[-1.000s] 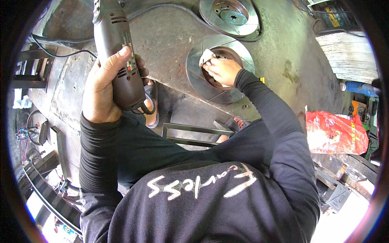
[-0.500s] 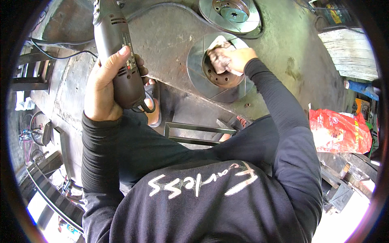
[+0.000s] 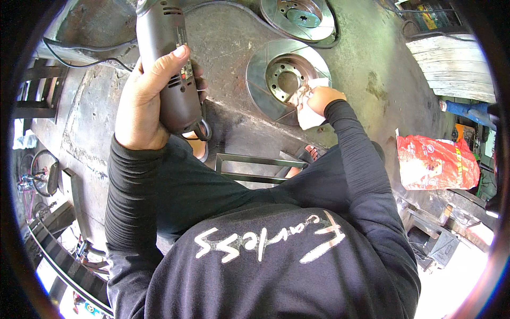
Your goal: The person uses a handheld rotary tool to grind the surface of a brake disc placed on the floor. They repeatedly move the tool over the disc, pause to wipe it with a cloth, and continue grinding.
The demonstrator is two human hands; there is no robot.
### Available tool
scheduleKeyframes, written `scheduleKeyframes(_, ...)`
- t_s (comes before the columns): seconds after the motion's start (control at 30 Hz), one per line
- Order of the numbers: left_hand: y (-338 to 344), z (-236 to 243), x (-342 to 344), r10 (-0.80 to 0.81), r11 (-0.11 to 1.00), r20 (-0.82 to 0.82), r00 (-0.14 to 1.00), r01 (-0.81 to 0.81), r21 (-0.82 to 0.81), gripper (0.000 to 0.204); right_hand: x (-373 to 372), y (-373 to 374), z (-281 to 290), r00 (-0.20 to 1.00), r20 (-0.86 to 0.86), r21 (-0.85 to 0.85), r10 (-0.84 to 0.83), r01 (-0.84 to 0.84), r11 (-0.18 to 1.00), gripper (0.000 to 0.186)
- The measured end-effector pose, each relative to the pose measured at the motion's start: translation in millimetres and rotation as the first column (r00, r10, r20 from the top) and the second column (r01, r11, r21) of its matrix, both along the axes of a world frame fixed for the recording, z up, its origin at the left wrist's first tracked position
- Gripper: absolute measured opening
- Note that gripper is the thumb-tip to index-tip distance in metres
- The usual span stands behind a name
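Note:
My left hand (image 3: 149,93) is wrapped round the dark grey body of a corded angle grinder (image 3: 178,103), held upright at the left; its working head lies beyond the top edge. Its cord leaves the lower end in a loop. A grooved steel brake disc (image 3: 260,69) lies flat on the stained metal surface, its raised hub with bolt holes showing. At the disc's lower right rim, my right hand (image 3: 325,100) is closed on a crumpled whitish rag (image 3: 311,116), which touches the disc. What the fingers do beneath the rag is hidden.
A second brake disc (image 3: 317,29) lies at the top, beside a hose (image 3: 249,16). To the right are a red plastic bag (image 3: 438,165) and a pale wooden block (image 3: 449,66). A metal frame (image 3: 260,160) stands between my legs. A bicycle (image 3: 40,178) is far left.
My right hand has drawn the rag from the disc's hub down and right to its rim, so the hub now shows. The left hand and grinder have shifted slightly right and up in view.

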State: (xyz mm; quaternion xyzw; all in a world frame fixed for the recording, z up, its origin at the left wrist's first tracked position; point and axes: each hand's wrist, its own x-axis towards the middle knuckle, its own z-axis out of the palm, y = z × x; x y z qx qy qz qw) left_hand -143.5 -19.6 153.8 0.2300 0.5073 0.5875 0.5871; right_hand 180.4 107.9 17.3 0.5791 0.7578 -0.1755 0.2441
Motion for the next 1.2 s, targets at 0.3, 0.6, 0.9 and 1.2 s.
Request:
scheduleKeyframes(0.3, 0.3, 3.5, 5.3, -0.035, 0.999, 0.014, 0.999, 0.035, 0.0, 0.034, -17.3, -9.1, -43.7, 0.843, -0.522, -0.299, -0.131, -0.037, 0.953, 0.034)
scheduleKeyframes(0.6, 6.3, 2.4, 14.7, -0.002, 1.0, -0.003, 1.0, 0.001, -0.026, 0.034, -87.3, -16.9, -31.9, -0.429, -0.165, -0.985, -0.888, 0.119, 0.126, 0.019)
scheduleKeyframes(0.9, 11.6, -3.7, 13.5, -0.041, 0.997, 0.002, 0.999, 0.041, -0.061, 0.037, 0.2, 7.0, -88.0, 0.579, -0.815, -0.241, -0.027, -0.297, 0.924, 0.013)
scheduleKeyframes(1.2, 10.4, -5.6, 6.2, -0.018, 0.995, 0.042, 0.999, 0.022, -0.098, 0.034, -24.3, 96.3, -1.4, 0.635, 0.356, -0.252, 0.686, -0.641, 0.725, 0.027)
